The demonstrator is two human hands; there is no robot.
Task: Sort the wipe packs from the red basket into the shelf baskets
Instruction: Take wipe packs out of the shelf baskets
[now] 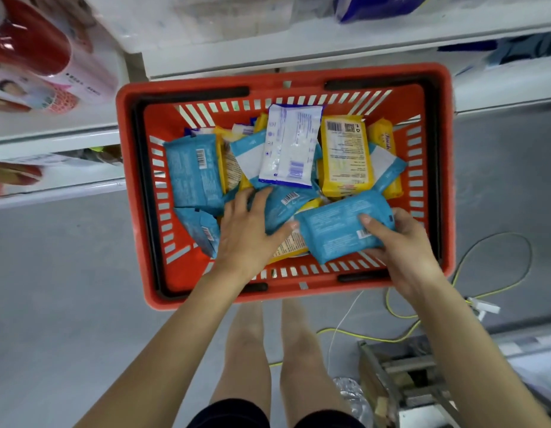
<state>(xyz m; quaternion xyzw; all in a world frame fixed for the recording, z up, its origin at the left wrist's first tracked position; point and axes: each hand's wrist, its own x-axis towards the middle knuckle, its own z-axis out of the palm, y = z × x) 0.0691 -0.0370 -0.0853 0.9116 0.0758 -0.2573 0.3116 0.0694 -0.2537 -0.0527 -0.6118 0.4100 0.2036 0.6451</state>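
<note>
Our right hand (401, 242) grips a soft blue plastic wipe pack (336, 230) by its right end, thumb on top and fingers curled beneath. The pack sits in the near right corner of the slotted red plastic basket (126, 180), its long axis running across the basket, left to right. Our left hand (249, 230) lies open and flat on another blue pack (283, 205) at the basket's near middle, its thumb tip just beside the gripped pack's left end. The right hand is plainly the one to lift it.

The basket is still full: a white pack with blue print (288, 146) and a yellow pack (345, 156) lie toward its far side. It stands on a grey floor (67, 257), with white shelves (268, 54) just beyond. We see no shelf baskets here.
</note>
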